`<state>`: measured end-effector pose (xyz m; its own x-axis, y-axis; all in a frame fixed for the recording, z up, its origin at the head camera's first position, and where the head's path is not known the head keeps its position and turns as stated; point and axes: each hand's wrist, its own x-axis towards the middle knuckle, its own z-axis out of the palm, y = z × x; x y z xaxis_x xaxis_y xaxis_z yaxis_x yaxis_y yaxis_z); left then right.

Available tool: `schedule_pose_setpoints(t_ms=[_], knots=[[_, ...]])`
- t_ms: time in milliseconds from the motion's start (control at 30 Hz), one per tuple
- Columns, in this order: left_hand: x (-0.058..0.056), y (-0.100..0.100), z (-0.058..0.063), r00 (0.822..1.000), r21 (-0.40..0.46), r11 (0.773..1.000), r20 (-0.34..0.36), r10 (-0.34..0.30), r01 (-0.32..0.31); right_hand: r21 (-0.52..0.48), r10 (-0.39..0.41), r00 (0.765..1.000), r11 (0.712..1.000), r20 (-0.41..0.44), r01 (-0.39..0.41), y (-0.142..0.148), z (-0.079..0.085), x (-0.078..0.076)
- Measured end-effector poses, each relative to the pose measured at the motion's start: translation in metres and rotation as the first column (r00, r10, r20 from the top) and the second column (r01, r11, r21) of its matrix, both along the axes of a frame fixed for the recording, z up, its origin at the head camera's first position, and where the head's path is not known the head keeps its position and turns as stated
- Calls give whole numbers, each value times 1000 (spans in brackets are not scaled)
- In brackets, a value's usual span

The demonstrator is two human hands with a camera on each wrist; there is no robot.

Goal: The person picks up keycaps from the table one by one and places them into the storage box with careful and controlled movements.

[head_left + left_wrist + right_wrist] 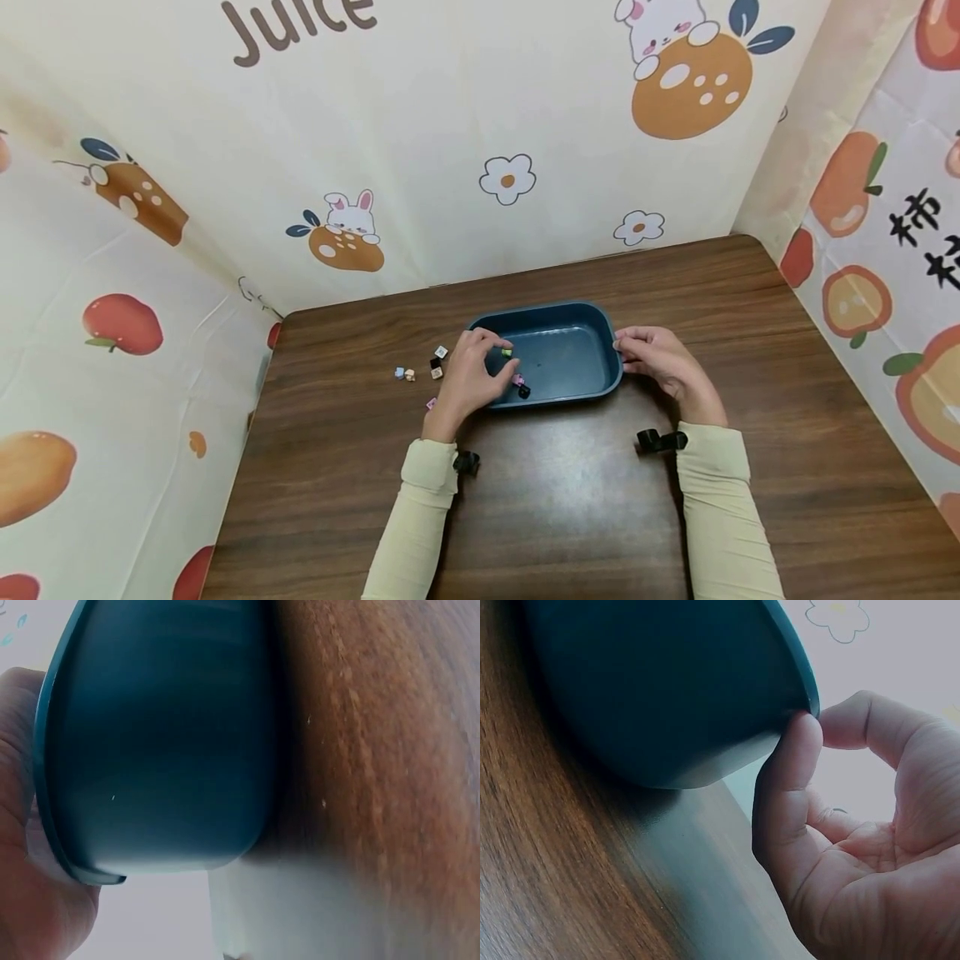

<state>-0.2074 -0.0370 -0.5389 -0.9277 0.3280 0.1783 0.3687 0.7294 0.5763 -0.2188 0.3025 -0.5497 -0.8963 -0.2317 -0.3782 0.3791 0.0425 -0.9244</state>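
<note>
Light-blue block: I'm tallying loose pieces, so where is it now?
In the head view, the light-blue block lies on the table left of the blue tray, just beside the beige block.

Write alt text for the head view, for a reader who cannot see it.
A person's right hand pinches the right end of a dark blue tray on a wooden table; the left hand curves over the other end, beside a green piece. Pink and black pieces lie in the tray, more small pieces to its left.
</note>
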Motion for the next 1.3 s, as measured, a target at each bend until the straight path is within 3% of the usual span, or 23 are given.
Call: schedule_pose_setpoints(t_ms=[200, 400, 933, 1300], knots=[[3, -12, 5, 999, 23, 999, -14, 46, -45, -11, 5, 1000, 1000, -2, -5, 0, -1, -1], [6, -24, 3, 995, 28, 995, -38, 95, -94, -22, 10, 1000, 1000, 0, -10, 1, 2, 0], [13, -48, 9, 989, 41, 989, -36, 141, -140, -10, 16, 1000, 1000, 10, -16, 1, -2, -2], [27, -75, -1, 977, 57, 977, -51, 209, -206, -3, 18, 1000, 1000, 4, -18, 0, -1, -1]])
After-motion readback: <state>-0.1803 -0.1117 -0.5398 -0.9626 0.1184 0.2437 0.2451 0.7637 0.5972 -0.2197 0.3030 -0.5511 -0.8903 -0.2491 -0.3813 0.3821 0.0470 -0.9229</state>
